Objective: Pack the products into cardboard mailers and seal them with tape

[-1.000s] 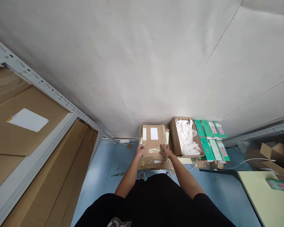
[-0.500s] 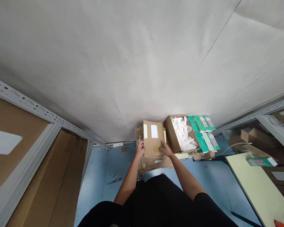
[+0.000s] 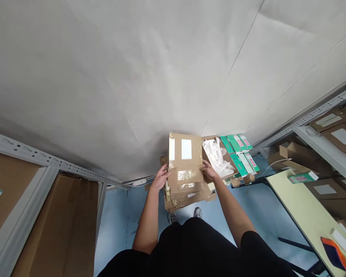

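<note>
A flattened cardboard box (image 3: pixel 196 154) with white paper labels and shiny clear tape is held up in front of me, its taped lower part showing. My left hand (image 3: pixel 160 177) is closed on its left edge, the thumb lying on the near face. At its right edge, my right hand (image 3: pixel 208 171) grips it with the fingers partly hidden behind. Beneath it lies a pile of flattened cardboard (image 3: pixel 200 195), mostly covered from view. Just to the right stands an open carton (image 3: pixel 232 164) filled with crumpled white pieces (image 3: pixel 215 154).
Green boxes (image 3: pixel 238 163) stand in rows beyond the carton. At the right is a pale table (image 3: pixel 300 204) bearing a green box (image 3: pixel 302 177) and an orange-and-dark item (image 3: pixel 336 254). Metal shelving (image 3: pixel 31 215) with large cartons (image 3: pixel 54 223) flanks the left; a grey wall (image 3: pixel 161 77) rises ahead.
The flattened box has come up higher and its taped lower part now shows. Both hands moved with it, the right hand now at its edge. The camera view has shifted slightly; both shoes show.
</note>
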Action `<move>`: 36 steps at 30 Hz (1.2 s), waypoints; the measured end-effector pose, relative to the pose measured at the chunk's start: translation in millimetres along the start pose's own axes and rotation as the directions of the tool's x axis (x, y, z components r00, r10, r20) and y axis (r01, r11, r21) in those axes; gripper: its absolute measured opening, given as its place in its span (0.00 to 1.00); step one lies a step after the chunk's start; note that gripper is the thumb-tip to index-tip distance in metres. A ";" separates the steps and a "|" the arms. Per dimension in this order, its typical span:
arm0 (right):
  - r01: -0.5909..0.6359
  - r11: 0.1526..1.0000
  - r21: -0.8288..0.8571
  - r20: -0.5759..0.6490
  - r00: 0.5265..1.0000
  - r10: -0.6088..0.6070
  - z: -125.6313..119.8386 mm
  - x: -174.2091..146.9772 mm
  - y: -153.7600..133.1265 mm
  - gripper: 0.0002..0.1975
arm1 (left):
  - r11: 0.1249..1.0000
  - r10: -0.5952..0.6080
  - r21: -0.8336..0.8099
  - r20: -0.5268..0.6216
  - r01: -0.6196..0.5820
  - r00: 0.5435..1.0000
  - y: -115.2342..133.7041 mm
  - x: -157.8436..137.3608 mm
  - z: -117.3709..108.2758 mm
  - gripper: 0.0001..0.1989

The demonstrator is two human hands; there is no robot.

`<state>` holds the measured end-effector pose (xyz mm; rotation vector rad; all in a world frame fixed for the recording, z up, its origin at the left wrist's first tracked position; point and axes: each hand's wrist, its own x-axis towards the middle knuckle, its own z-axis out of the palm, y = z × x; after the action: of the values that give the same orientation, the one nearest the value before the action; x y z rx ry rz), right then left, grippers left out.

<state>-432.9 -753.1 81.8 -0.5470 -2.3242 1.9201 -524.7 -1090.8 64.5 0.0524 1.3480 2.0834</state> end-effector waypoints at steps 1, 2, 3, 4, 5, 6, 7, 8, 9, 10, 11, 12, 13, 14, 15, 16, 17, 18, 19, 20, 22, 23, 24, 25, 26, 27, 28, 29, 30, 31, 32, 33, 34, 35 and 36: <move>-0.037 0.998 0.059 0.051 0.998 0.034 -9.6 -0.9 -6.7 0.34 | 1.000 0.018 0.005 0.022 -0.018 1.000 4.9 0.6 1.7 0.49; -0.078 0.990 0.115 0.110 0.992 0.065 -20.4 -2.2 -12.9 0.37 | 0.999 0.035 0.012 0.052 -0.036 0.998 9.8 1.1 4.4 0.49; -0.105 0.983 0.152 0.150 0.985 0.082 -32.2 -4.0 -18.8 0.39 | 0.998 0.051 0.020 0.086 -0.053 0.995 14.5 1.8 8.1 0.50; -0.118 0.979 0.165 0.166 0.982 0.090 -44.6 -6.3 -24.4 0.42 | 0.997 0.065 0.030 0.123 -0.069 0.990 19.0 2.4 12.7 0.51; -0.124 0.979 0.163 0.173 0.980 0.095 -57.4 -9.1 -29.5 0.44 | 0.996 0.075 0.041 0.160 -0.083 0.984 23.1 3.2 18.2 0.51; -0.125 0.980 0.155 0.179 0.979 0.097 -70.2 -12.4 -34.2 0.46 | 0.994 0.080 0.055 0.195 -0.092 0.978 26.6 4.2 24.6 0.52; -0.124 0.982 0.145 0.187 0.978 0.096 -82.8 -16.2 -38.6 0.47 | 0.993 0.078 0.072 0.224 -0.097 0.971 29.6 5.4 31.8 0.53; -0.118 0.983 0.140 0.198 0.976 0.089 -95.1 -20.5 -42.4 0.49 | 0.991 0.072 0.094 0.245 -0.098 0.967 31.9 6.7 39.8 0.53; -0.108 0.983 0.146 0.209 0.975 0.076 -107.2 -25.4 -45.9 0.50 | 0.988 0.065 0.116 0.258 -0.098 0.964 33.4 8.4 48.6 0.54; -0.095 0.982 0.165 0.222 0.973 0.057 -119.1 -30.9 -48.7 0.51 | 0.986 0.059 0.136 0.266 -0.098 0.962 34.2 10.3 58.3 0.54; -0.079 0.978 0.193 0.231 0.972 0.033 -131.0 -37.1 -50.9 0.51 | 0.983 0.054 0.154 0.272 -0.099 0.961 34.2 12.3 68.9 0.54; -0.061 0.972 0.226 0.237 0.972 0.006 -143.3 -44.0 -52.3 0.51 | 0.981 0.054 0.166 0.280 -0.103 0.959 33.4 14.4 80.8 0.54; -0.044 0.965 0.259 0.241 0.970 -0.020 -156.3 -51.7 -52.9 0.50 | 0.979 0.058 0.173 0.292 -0.113 0.955 31.9 16.4 94.0 0.54; -0.028 0.956 0.293 0.240 0.970 -0.046 -170.3 -60.3 -52.6 0.49 | 0.977 0.064 0.176 0.312 -0.124 0.948 29.7 18.3 108.6 0.54; -0.014 0.946 0.323 0.237 0.969 -0.067 -185.5 -69.8 -51.3 0.49 | 0.975 0.066 0.179 0.337 -0.132 0.939 26.8 19.9 124.6 0.54; -0.004 0.937 0.349 0.233 0.969 -0.083 -202.0 -80.2 -49.3 0.48 | 0.974 0.063 0.180 0.366 -0.137 0.929 23.4 21.3 142.0 0.55; 0.004 0.927 0.374 0.225 0.970 -0.094 -219.7 -91.7 -46.4 0.47 | 0.974 0.056 0.181 0.396 -0.138 0.917 19.3 22.4 160.6 0.55; 0.010 0.918 0.397 0.212 0.972 -0.102 -238.5 -104.4 -42.7 0.47 | 0.974 0.044 0.182 0.426 -0.133 0.903 14.7 23.3 180.2 0.56; 0.015 0.909 0.417 0.196 0.975 -0.106 -258.1 -118.1 -38.4 0.47 | 0.975 0.026 0.186 0.457 -0.124 0.889 9.6 24.0 200.5 0.57; 0.018 0.901 0.433 0.177 0.979 -0.105 -277.9 -132.8 -33.3 0.46 | 0.975 0.007 0.190 0.486 -0.114 0.874 3.9 24.8 221.3 0.58; 0.028 0.890 0.456 0.130 0.987 -0.097 -317.0 -165.1 -21.2 0.45 | 0.973 -0.032 0.208 0.540 -0.097 0.841 -8.8 26.3 263.9 0.58; 0.034 0.885 0.464 0.102 0.991 -0.092 -335.6 -182.3 -14.2 0.45 | 0.971 -0.054 0.223 0.565 -0.089 0.823 -16.1 27.3 285.4 0.58; 0.042 0.881 0.471 0.071 0.994 -0.086 -353.5 -199.9 -6.6 0.45 | 0.967 -0.076 0.239 0.588 -0.084 0.805 -24.1 28.4 307.1 0.58; 0.053 0.876 0.479 0.035 0.996 -0.080 -370.5 -217.7 1.5 0.45 | 0.964 -0.096 0.255 0.610 -0.080 0.787 -33.0 29.7 328.8 0.58; 0.066 0.872 0.484 -0.001 0.997 -0.075 -386.9 -235.7 10.1 0.45 | 0.960 -0.115 0.268 0.631 -0.076 0.767 -43.0 31.2 350.5 0.58; 0.078 0.870 0.488 -0.037 0.997 -0.069 -402.6 -253.7 19.1 0.45 | 0.957 -0.137 0.281 0.653 -0.070 0.745 -54.3 32.6 372.1 0.58; 0.091 0.868 0.487 -0.074 0.995 -0.062 -417.7 -272.0 28.5 0.45 | 0.955 -0.159 0.291 0.673 -0.061 0.722 -66.9 33.9 393.5 0.58; 0.103 0.869 0.485 -0.113 0.992 -0.054 -432.2 -290.3 38.0 0.45 | 0.952 -0.183 0.301 0.692 -0.049 0.699 -80.6 35.0 414.5 0.58; 0.113 0.870 0.480 -0.152 0.987 -0.044 -445.9 -308.8 47.4 0.45 | 0.950 -0.206 0.310 0.706 -0.035 0.678 -95.2 35.8 434.9 0.59; 0.121 0.870 0.478 -0.190 0.981 -0.032 -458.7 -327.3 56.5 0.45 | 0.947 -0.228 0.321 0.716 -0.021 0.660 -110.3 36.1 454.6 0.59; 0.129 0.869 0.478 -0.227 0.974 -0.020 -470.5 -345.5 65.1 0.45 | 0.943 -0.250 0.334 0.721 -0.008 0.646 -125.4 36.0 473.4 0.60; 0.138 0.865 0.482 -0.263 0.965 -0.007 -481.1 -363.2 73.1 0.45 | 0.937 -0.271 0.349 0.724 0.003 0.634 -140.1 35.7 491.4 0.61; 0.147 0.861 0.488 -0.295 0.955 0.004 -490.3 -380.0 80.3 0.45 | 0.931 -0.291 0.364 0.726 0.012 0.623 -153.9 35.2 508.4 0.61; 0.157 0.855 0.494 -0.325 0.945 0.015 -498.3 -395.6 86.8 0.45 | 0.925 -0.313 0.380 0.728 0.020 0.610 -166.6 34.9 524.4 0.61; 0.168 0.849 0.500 -0.356 0.934 0.025 -505.0 -409.8 92.5 0.45 | 0.917 -0.334 0.398 0.730 0.027 0.596 -178.0 34.9 539.5 0.61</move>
<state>112.7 -397.4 167.5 -0.6574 -1.4918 2.0895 -267.7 -592.1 160.6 0.8599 1.0487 1.3132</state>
